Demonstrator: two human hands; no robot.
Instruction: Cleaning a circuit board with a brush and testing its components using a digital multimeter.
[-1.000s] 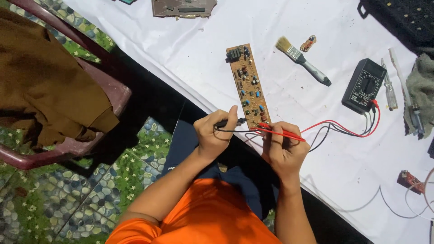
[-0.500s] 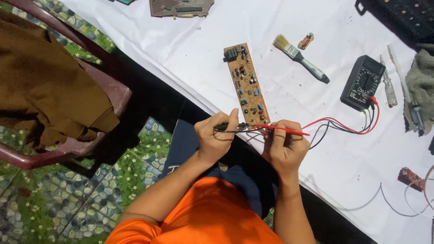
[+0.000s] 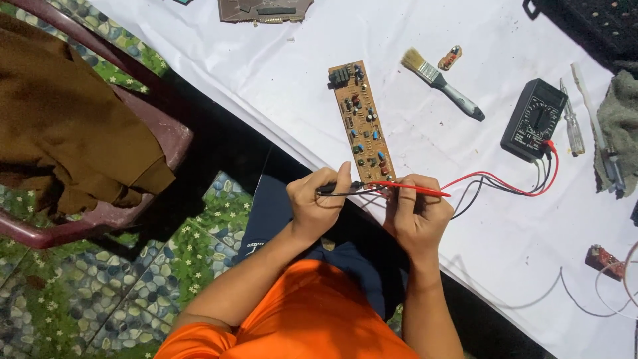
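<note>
- Left hand (image 3: 318, 203) grips the black probe (image 3: 339, 189); right hand (image 3: 415, 216) grips the red probe (image 3: 409, 189) — both tips at the circuit board (image 3: 362, 123)'s near end.
- Probing step; next likely needs steady tip contact.

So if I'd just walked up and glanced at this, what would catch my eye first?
Probably the two hands at the near edge of the white table: the left hand holds a black probe, the right hand a red probe, both at the near end of a long brown circuit board. Red and black leads run right to a black multimeter, with a paintbrush lying above. On the left, a brown cloth drapes a maroon chair.
</note>
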